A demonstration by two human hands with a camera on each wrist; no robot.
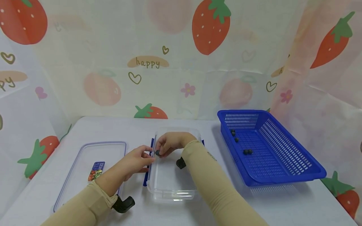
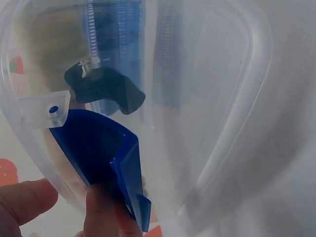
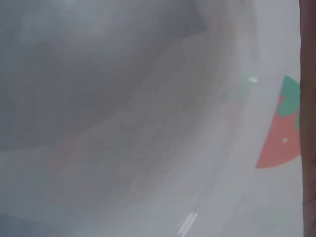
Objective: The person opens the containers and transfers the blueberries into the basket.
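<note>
In the head view my right hand [image 1: 172, 142] reaches into a clear plastic box [image 1: 172, 185] and pinches a blueberry [image 1: 157, 153], small, dark and round, near the left wall. My left hand [image 1: 138, 160] is at the outside of that wall. Its fingers touch the blue latch [image 2: 106, 153], which hangs folded outward in the left wrist view, with the thumb beside the wall. The right wrist view is blurred, mostly pale plastic, with a strip of skin along its right edge. Several more blueberries [image 1: 246, 152] lie in a blue basket [image 1: 285, 180].
To the left on the white table [image 1: 135, 215] lies a clear lid [image 1: 85, 143] with a blue-edged rim and a coloured label [image 1: 96, 171]. The basket stands right of the box. A strawberry-printed cloth [image 1: 175, 91] hangs behind the table and at both sides.
</note>
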